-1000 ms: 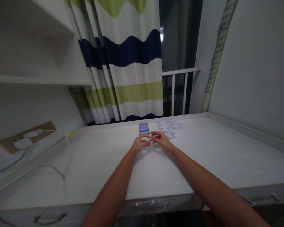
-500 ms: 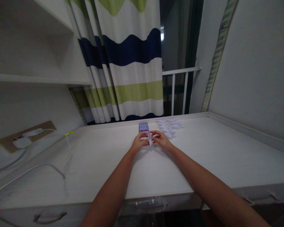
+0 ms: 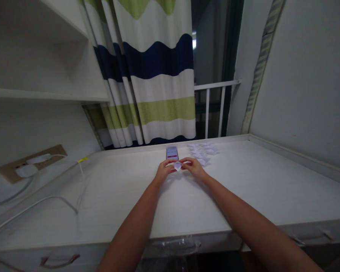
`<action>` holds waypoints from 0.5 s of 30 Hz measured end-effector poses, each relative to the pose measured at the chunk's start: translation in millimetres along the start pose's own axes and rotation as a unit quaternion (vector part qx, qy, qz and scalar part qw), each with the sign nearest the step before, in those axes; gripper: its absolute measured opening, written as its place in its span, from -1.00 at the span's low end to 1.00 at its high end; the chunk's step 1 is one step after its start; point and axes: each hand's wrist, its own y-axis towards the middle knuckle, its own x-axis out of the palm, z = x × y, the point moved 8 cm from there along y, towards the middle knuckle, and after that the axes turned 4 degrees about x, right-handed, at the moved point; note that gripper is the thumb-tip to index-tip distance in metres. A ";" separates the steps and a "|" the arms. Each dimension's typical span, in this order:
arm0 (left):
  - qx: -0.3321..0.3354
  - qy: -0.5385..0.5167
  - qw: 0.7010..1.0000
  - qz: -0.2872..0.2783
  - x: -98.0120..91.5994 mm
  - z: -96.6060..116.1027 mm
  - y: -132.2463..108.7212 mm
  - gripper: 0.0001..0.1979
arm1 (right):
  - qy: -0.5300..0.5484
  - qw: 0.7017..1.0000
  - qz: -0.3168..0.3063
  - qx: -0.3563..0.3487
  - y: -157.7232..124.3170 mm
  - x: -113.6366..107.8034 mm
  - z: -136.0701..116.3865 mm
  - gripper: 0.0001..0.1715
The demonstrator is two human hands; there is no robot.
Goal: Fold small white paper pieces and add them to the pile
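Between my two hands is a small piece of folded white paper [image 3: 177, 166], its diamond-shaped face turned toward me. My left hand [image 3: 164, 170] pinches its left side, and my right hand [image 3: 193, 167] grips the right side with thumb and fingers. Just beyond the hands a phone [image 3: 172, 152] with a lit screen lies on the white desk [image 3: 124, 196]. To the right of the phone, several folded white paper pieces [image 3: 200, 151] lie grouped in rows. The finer folds of the held piece are too small to make out.
A striped curtain [image 3: 164, 87] hangs behind the desk, beside a white railing [image 3: 215, 86]. White cables [image 3: 59, 197] run from plugs in a wall socket [image 3: 31, 164] on the left. A shelf [image 3: 45, 94] juts out at upper left. Drawer handles [image 3: 59, 261] line the desk's front.
The folded paper has turned from a narrow, edge-on view to a wider diamond facing me. My left hand has shifted slightly left. The phone and the grouped papers have stayed put.
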 end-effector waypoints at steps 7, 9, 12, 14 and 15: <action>0.003 -0.029 1.000 0.011 -4.8 -1.1 0.9 -0.78 | 0.047 0.997 -0.009 0.054 1.6 0.8 9.0 -0.68; 0.002 -0.033 0.999 0.010 -4.5 -1.2 1.1 -0.78 | 0.049 0.997 -0.014 0.053 2.0 1.6 9.4 -0.70; 0.001 -0.007 1.000 0.019 -5.2 -1.3 1.0 -0.73 | 0.019 0.999 -0.016 0.039 2.5 1.6 9.3 -0.72; 0.003 0.021 1.000 0.020 -5.2 -1.9 0.6 -0.69 | -0.010 0.999 -0.011 0.031 2.8 0.2 9.7 -0.74; 0.005 0.032 0.999 0.017 -4.8 -2.1 0.5 -0.67 | -0.020 0.999 -0.009 0.027 2.9 -0.6 9.6 -0.74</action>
